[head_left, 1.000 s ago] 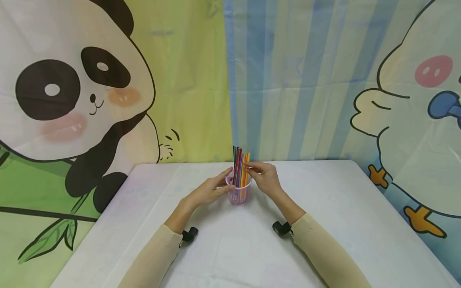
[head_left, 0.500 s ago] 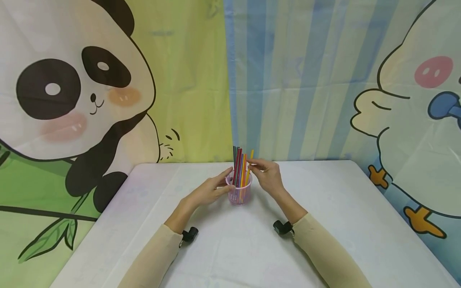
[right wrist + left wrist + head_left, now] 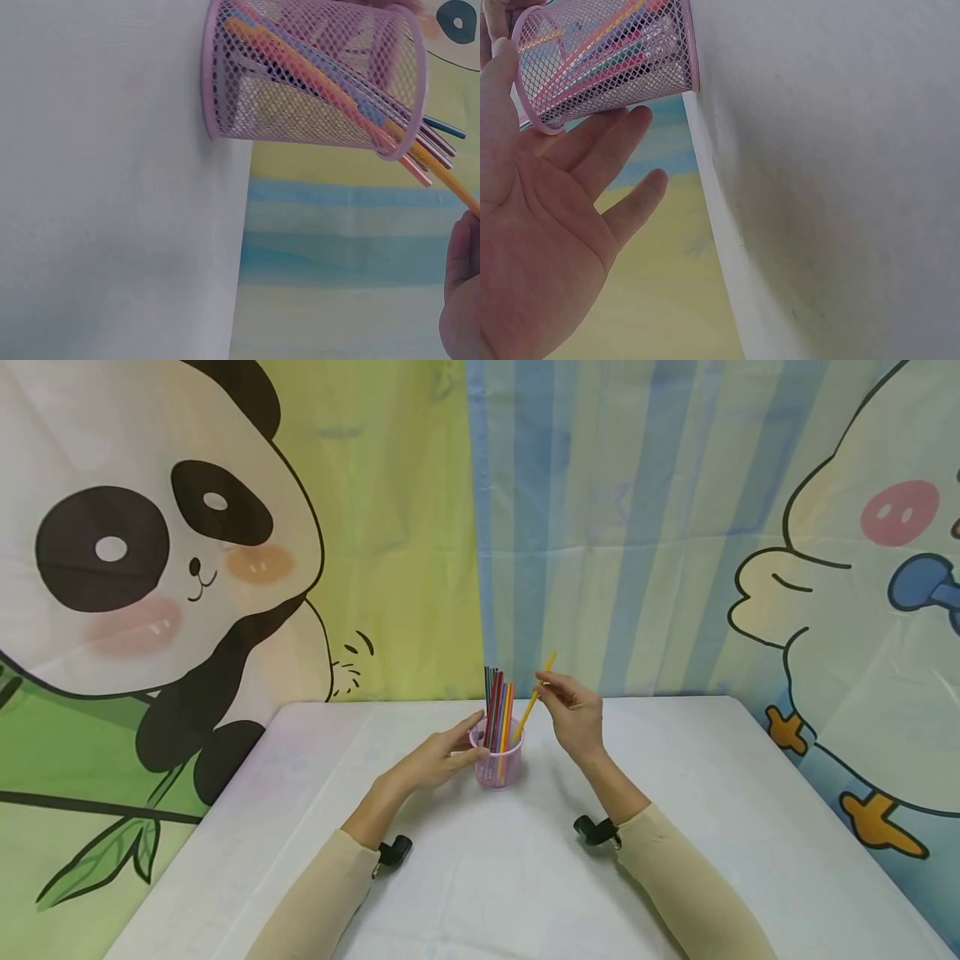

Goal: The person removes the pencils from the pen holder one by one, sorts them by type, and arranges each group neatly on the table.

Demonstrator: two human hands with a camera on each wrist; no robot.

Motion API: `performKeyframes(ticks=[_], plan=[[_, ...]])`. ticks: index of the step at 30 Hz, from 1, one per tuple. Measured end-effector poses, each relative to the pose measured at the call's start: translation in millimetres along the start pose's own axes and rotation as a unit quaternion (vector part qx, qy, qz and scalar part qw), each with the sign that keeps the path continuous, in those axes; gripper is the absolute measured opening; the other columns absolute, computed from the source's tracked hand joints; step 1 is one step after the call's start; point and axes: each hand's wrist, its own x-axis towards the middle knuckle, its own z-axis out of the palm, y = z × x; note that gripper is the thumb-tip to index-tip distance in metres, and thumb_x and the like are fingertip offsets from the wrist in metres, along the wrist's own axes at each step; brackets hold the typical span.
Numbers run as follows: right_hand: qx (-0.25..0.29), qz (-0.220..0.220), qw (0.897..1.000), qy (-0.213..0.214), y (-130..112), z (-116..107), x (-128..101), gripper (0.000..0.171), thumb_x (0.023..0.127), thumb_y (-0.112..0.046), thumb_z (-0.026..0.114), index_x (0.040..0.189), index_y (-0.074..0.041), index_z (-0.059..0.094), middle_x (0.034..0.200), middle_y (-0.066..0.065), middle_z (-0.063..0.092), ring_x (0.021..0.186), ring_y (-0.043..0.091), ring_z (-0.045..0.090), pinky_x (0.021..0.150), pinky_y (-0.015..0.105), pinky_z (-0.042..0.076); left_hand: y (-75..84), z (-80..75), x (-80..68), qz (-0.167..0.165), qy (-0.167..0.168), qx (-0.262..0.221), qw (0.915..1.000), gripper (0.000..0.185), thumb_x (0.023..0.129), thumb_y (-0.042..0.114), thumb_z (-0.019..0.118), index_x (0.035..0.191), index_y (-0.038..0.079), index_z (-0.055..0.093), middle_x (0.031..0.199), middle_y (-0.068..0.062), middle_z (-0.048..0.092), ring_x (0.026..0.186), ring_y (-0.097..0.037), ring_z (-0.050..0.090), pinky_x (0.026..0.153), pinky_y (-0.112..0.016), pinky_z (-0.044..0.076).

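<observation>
A pink mesh pen holder (image 3: 498,768) stands upright on the white table with several coloured pencils (image 3: 495,706) in it. My left hand (image 3: 431,760) holds it from the left, thumb at the near side of the rim and fingers behind. In the left wrist view, the thumb lies by the rim of the holder (image 3: 622,67) and two fingers stretch out below it. My right hand (image 3: 576,710) pinches a yellow pencil (image 3: 529,704) near its upper end. The pencil slants up to the right, its lower end still inside the rim.
The white table (image 3: 465,877) runs back to a cloth backdrop with a panda (image 3: 217,552) at the left and a pale cartoon figure (image 3: 862,693) at the right. A small black camera (image 3: 595,830) sits on my right wrist.
My right hand has drawn the yellow pencil up and right, away from the other pencils, tilting it. The left hand and the pen holder have stayed in place.
</observation>
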Motion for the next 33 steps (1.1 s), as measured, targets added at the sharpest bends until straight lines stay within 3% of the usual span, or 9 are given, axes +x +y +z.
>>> performKeyframes(ticks=[8,16,28,33], plan=[[0.067,0.017,0.997,0.022,-6.6,-9.6,6.7,0.025,0.093,0.011,0.07,0.118,0.011,0.072,0.103,-0.012,0.077,0.087,0.008,0.075,0.081,0.021,0.062,-1.4,0.5,-1.7,-0.001,0.003,-0.005,1.0,0.075,0.103,0.058,0.055,0.165,0.045,0.016,0.15,-0.012,0.06,0.138,-0.023,0.059,0.118,-0.049,0.045],[0.097,0.012,0.995,0.03,-9.0,-22.4,10.1,0.027,0.094,0.011,0.068,0.121,0.015,0.069,0.11,-0.008,0.078,0.09,0.008,0.074,0.082,0.021,0.062,-3.4,0.1,-1.7,-0.007,-0.002,-0.013,0.9999,0.075,0.102,0.059,0.055,0.165,0.046,0.015,0.152,-0.011,0.058,0.14,-0.022,0.057,0.119,-0.049,0.044],[0.074,0.045,0.996,0.008,-6.7,-33.9,9.0,0.028,0.096,0.007,0.068,0.123,0.013,0.069,0.109,-0.007,0.077,0.09,0.009,0.074,0.082,0.023,0.063,-2.3,-0.6,-1.2,-0.007,-0.001,-0.009,0.9999,0.077,0.102,0.059,0.055,0.166,0.042,0.016,0.153,-0.01,0.057,0.14,-0.021,0.057,0.119,-0.048,0.045],[0.059,0.06,0.996,-0.005,-6.1,-38.2,8.9,0.029,0.096,0.004,0.069,0.125,0.011,0.069,0.114,0.004,0.077,0.091,0.008,0.074,0.084,0.029,0.063,-1.5,-1.0,-0.3,-0.003,-0.002,-0.004,1.0,0.079,0.103,0.059,0.055,0.168,0.035,0.016,0.152,-0.011,0.058,0.14,-0.022,0.057,0.119,-0.048,0.044]])
